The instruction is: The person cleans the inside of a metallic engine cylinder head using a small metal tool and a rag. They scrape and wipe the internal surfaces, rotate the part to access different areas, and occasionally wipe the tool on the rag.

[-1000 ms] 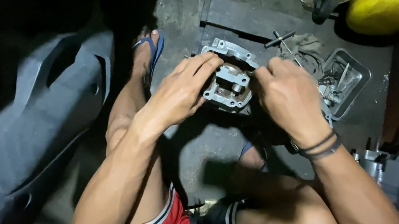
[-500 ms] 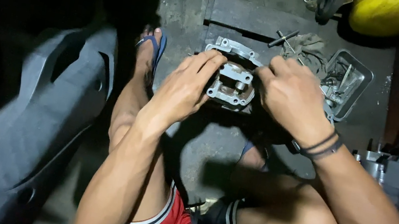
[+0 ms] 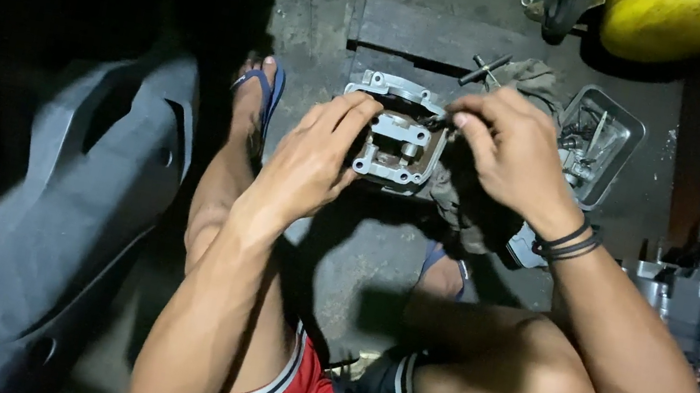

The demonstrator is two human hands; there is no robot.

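**Hands on the engine part, small piece at its top edge**

We saw the grey metal engine part [image 3: 399,138] lying on a rag [image 3: 463,209] on the concrete floor [image 3: 359,256], between the person's feet and just in front of a dark wooden plank [image 3: 436,37]. It lay with its open, recessed side up, and an inner bracket with bolt holes showed in the middle. As far as the view showed, the work looked to be in its middle: the part was bare and open, and loose pieces sat in the metal tray [image 3: 616,128] to the right, so we judged that fitting remained to be done.

The left hand [image 3: 313,161] was curled against the part's left edge, fingers bent over the rim and steadying it rather than clamping hard. The right hand [image 3: 511,153] was pinched at the part's upper right corner, thumb and forefinger closed on something small and dark; we could not tell what it was. A T-shaped tool [image 3: 486,69] lay untouched on the cloth above.
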